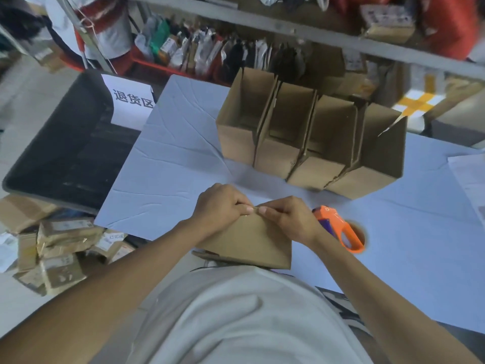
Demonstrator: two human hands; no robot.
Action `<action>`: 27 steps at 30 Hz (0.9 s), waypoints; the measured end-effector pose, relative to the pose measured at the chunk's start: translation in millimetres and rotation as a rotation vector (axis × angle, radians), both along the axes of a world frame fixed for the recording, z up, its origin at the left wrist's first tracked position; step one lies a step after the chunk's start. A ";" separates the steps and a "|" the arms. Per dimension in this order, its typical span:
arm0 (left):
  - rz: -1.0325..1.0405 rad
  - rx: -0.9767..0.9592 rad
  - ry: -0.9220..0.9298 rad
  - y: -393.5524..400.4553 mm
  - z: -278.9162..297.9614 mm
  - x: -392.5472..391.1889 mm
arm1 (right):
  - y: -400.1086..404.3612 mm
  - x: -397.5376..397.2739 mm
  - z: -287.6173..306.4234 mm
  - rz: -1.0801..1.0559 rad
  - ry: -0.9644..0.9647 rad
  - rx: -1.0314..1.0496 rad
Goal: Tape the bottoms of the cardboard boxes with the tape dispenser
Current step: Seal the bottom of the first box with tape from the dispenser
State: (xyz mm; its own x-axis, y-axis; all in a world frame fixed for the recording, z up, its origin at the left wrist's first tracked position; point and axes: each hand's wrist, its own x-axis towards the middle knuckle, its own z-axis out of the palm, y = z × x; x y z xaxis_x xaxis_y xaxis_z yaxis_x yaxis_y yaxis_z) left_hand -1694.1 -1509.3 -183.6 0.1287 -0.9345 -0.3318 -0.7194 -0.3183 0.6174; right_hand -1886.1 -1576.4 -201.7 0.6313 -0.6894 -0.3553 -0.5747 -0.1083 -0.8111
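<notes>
Brown flat cardboard box (252,243) pinched along its top edge by left hand (223,208) and right hand (288,219); orange plastic tape dispenser (338,227) lies at 3 o'clock (white paper sign (128,101) at 10 reads 退货区).

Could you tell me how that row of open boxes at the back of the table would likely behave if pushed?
The row of boxes looks light: thin cardboard and apparently empty. It would probably slide easily on the smooth table. The boxes may separate or tip, since they stand merely side by side.

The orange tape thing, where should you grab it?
Probably by the loop handle of the tape dispenser. It lies flat on the table, with the open loop pointing toward the person, right beside the right hand. Fingers could slip through from the near right side.
</notes>
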 end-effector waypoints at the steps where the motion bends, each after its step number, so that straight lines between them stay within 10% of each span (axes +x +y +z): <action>1: 0.010 -0.001 0.025 1.6 -0.8 -0.2 | 3.0 -0.3 -0.9 -0.040 -0.047 0.018; 14: 0.035 -0.058 -0.007 -3.0 8.2 -3.2 | 10.1 9.3 -0.8 -0.251 -0.094 0.054; 27: -0.658 -0.053 -0.385 13.4 -9.3 1.0 | -13.1 -19.6 -21.7 -0.505 -0.018 0.065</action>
